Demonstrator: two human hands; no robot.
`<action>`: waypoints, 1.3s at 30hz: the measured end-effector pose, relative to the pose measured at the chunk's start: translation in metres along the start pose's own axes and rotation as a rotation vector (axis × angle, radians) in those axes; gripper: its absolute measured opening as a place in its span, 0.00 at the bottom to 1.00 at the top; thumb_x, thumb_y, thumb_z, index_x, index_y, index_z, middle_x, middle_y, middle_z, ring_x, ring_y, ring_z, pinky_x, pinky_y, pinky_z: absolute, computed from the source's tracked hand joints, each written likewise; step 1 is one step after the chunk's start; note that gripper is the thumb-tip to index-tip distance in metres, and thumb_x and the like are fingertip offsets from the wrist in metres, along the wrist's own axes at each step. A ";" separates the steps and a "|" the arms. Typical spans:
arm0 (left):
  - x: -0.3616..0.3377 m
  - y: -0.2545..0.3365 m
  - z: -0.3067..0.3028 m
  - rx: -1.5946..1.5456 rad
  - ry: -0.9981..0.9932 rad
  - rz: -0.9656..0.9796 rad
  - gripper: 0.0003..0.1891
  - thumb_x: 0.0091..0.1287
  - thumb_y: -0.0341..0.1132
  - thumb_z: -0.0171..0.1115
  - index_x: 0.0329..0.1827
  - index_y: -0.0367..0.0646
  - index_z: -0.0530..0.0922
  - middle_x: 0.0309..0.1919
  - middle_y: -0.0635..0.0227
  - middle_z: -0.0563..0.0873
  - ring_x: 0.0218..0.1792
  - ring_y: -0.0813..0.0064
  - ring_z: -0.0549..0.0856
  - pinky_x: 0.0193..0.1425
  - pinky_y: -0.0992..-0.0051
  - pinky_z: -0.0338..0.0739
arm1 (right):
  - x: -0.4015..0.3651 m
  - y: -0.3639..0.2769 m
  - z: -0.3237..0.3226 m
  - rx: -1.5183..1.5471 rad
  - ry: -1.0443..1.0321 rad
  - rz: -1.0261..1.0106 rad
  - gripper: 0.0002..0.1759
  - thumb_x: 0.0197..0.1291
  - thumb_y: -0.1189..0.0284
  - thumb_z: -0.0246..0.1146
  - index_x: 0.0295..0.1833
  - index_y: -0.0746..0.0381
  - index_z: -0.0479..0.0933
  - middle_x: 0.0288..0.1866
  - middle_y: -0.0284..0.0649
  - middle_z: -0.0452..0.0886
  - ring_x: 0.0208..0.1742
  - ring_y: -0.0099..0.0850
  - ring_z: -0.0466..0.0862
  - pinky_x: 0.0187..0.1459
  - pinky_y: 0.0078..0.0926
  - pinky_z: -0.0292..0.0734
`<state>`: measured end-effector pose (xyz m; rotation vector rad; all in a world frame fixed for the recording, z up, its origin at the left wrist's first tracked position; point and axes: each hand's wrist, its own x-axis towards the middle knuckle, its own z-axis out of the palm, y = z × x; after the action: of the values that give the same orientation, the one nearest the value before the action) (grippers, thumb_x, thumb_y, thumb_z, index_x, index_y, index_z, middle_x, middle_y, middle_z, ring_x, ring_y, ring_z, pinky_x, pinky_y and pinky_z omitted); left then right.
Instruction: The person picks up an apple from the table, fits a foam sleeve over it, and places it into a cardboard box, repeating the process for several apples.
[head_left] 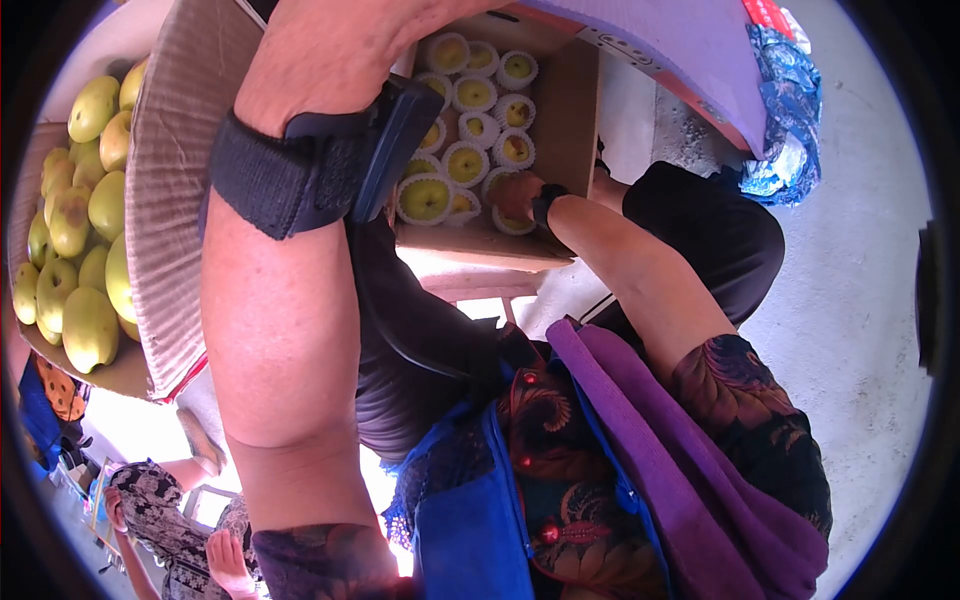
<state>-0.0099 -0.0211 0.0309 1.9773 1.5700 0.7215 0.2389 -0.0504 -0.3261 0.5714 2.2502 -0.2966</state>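
Observation:
My right hand [515, 195], with a dark band on its wrist, reaches into the near right corner of a cardboard box [565, 130]. Its fingers curl over a yellow-green apple in a white foam net [513, 222], partly hiding it. Beside it, several more apples [465, 164] sit in white foam nets, stem side up, some with brown marks. My left forearm [285, 330] crosses the view at the left, wearing a black strap with a dark device [390, 145]. It runs up past the top edge, so my left hand is out of view.
At the left, another carton [190, 180] holds several bare yellow-green apples [90, 330]. A purple-lined box flap [690, 50] rises at the upper right beside a blue patterned bag [785, 120]. Another person's hand [230, 563] shows at the lower left.

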 end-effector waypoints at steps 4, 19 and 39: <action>0.000 -0.032 0.017 0.174 0.156 0.352 0.13 0.64 0.37 0.61 0.40 0.32 0.81 0.32 0.53 0.84 0.36 0.62 0.84 0.39 0.67 0.78 | 0.013 0.003 0.045 0.033 0.117 0.044 0.12 0.59 0.71 0.56 0.44 0.57 0.84 0.44 0.45 0.86 0.44 0.43 0.86 0.39 0.43 0.82; 0.010 -0.030 0.028 0.195 -0.085 0.119 0.14 0.63 0.41 0.61 0.32 0.36 0.80 0.28 0.49 0.82 0.35 0.47 0.81 0.39 0.55 0.73 | -0.089 -0.021 -0.174 0.364 0.433 -0.307 0.23 0.53 0.68 0.65 0.55 0.61 0.75 0.44 0.47 0.81 0.49 0.45 0.82 0.49 0.41 0.77; 0.012 -0.024 0.024 0.132 0.188 -0.044 0.11 0.63 0.40 0.63 0.36 0.40 0.81 0.34 0.55 0.85 0.38 0.52 0.84 0.42 0.59 0.77 | -0.120 0.070 -0.351 0.320 1.488 0.062 0.30 0.53 0.70 0.67 0.62 0.63 0.68 0.53 0.50 0.75 0.58 0.49 0.73 0.58 0.42 0.68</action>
<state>-0.0083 -0.0062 -0.0020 2.0103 1.8077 0.8252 0.1204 0.1082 -0.0041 1.3218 3.6036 -0.2052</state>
